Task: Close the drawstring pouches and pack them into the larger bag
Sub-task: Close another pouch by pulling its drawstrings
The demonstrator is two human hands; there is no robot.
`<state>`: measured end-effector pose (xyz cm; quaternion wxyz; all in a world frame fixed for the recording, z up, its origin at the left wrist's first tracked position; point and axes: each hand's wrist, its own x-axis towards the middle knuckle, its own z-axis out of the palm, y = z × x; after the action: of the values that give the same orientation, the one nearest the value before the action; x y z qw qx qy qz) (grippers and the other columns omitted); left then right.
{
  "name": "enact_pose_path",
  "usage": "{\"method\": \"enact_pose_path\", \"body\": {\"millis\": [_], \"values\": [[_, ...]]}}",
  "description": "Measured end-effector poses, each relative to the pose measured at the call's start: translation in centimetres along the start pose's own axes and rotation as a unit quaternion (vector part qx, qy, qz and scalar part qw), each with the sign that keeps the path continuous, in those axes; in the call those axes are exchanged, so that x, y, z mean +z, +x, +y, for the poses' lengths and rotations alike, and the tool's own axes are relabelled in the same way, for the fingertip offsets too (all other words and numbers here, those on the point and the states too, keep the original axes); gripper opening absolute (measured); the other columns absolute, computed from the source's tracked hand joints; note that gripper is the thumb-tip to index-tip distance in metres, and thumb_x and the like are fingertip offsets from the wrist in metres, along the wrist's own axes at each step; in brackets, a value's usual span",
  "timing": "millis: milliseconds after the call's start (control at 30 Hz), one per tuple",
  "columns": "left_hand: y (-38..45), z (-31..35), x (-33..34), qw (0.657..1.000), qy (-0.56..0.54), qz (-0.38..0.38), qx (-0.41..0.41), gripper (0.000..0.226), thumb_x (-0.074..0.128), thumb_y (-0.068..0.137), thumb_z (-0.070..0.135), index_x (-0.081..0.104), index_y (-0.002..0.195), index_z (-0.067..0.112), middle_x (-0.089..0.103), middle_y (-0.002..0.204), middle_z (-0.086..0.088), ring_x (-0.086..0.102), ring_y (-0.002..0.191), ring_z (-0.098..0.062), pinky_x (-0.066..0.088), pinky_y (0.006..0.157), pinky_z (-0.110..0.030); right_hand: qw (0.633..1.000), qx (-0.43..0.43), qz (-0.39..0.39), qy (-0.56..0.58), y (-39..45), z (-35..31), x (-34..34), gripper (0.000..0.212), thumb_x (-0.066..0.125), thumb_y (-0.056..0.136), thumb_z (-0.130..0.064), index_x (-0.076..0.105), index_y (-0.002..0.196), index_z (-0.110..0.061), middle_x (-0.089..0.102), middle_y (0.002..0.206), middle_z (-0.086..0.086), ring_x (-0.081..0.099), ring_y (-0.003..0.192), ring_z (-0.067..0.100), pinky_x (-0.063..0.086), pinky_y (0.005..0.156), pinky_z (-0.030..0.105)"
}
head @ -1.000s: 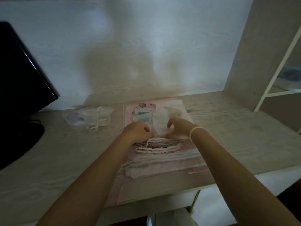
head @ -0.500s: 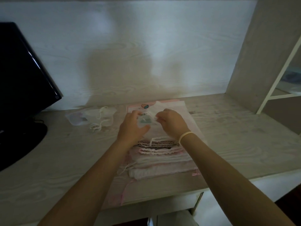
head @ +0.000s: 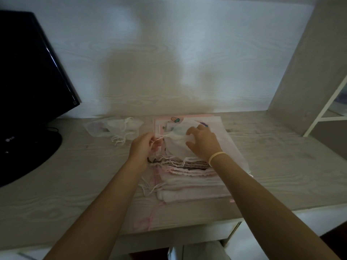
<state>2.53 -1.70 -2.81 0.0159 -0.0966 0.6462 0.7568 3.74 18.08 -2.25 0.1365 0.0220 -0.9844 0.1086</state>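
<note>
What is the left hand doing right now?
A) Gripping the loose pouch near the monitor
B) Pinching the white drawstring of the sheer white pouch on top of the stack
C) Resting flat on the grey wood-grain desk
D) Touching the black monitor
B: the left hand pinches the white drawstring pulled out from the sheer white pouch, while the right hand rests on that pouch.

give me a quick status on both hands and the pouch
Left hand pinches white drawstring. Right hand rests open on sheer white pouch. Nothing in the way.
</note>
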Motion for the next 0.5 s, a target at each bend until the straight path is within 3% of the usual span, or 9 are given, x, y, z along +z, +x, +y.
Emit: {"method": "enact_pose_path", "body": {"millis": [100,200,267,333,433,500], "values": [[0.6,-0.9,-0.3,0.991,-0.111,-0.014,-0.067,0.028,0.046,0.091,0.011,0.046,0.064,0.015,0.066,0.064,-0.007,0.063,0.056,-0.019,0.049,0.047,-0.023,0.998,0.061,-0.016,0.004,-0.3,1.0,-0.5,0.046,0.065,0.085,-0.038,0.049,0.124,-0.018,0.049,0.123,0.01,0.051,0.11,0.03,0.049,0.09,0.043],[1.5,-2.0,-0.6,0.992,-0.094,0.002,-0.08,0.027,0.045,0.091,0.016,0.037,0.065,0.02,0.045,0.05,0.0,0.036,0.034,-0.012,0.026,0.035,-0.015,0.992,0.12,-0.049,0.014,-0.3,2.2,-1.0,0.032,0.06,0.089,-0.03,0.055,0.116,-0.013,0.06,0.114,0.01,0.059,0.1,0.03,0.05,0.084,0.036],[1.7,-2.2,-0.6,0.994,-0.075,0.036,-0.072,0.028,0.047,0.089,0.019,0.034,0.064,0.022,0.031,0.041,0.007,0.022,0.031,-0.01,0.017,0.035,-0.013,0.987,0.145,-0.063,0.005,-0.2,2.5,-1.0,0.02,0.052,0.093,-0.019,0.063,0.107,-0.009,0.066,0.107,0.012,0.062,0.098,0.031,0.049,0.081,0.033],[1.7,-2.2,-0.7,0.994,-0.047,0.085,-0.059,0.032,0.052,0.088,0.023,0.035,0.061,0.023,0.027,0.037,0.009,0.019,0.03,-0.009,0.016,0.038,-0.013,0.984,0.166,-0.065,0.007,-0.1,2.6,-0.9,0.023,0.047,0.093,-0.01,0.067,0.103,-0.007,0.068,0.104,0.013,0.063,0.096,0.031,0.051,0.081,0.033],[1.2,-2.0,-1.1,0.994,0.04,0.105,-0.017,0.029,0.057,0.074,0.037,0.041,0.055,0.021,0.035,0.044,0.003,0.031,0.041,-0.018,0.024,0.046,-0.025,0.977,0.174,-0.08,0.091,0.3,2.2,-0.7,0.029,0.042,0.093,-0.004,0.068,0.106,-0.004,0.069,0.102,0.015,0.064,0.094,0.03,0.052,0.084,0.034],[1.2,-2.2,-1.2,0.987,0.137,0.085,0.015,0.03,0.057,0.074,0.042,0.052,0.059,0.017,0.044,0.054,-0.003,0.041,0.055,-0.022,0.032,0.056,-0.035,0.954,0.181,-0.092,0.221,0.2,1.4,-0.8,0.031,0.036,0.094,-0.001,0.065,0.105,-0.005,0.071,0.09,0.016,0.066,0.078,0.026,0.053,0.075,0.032]]}}
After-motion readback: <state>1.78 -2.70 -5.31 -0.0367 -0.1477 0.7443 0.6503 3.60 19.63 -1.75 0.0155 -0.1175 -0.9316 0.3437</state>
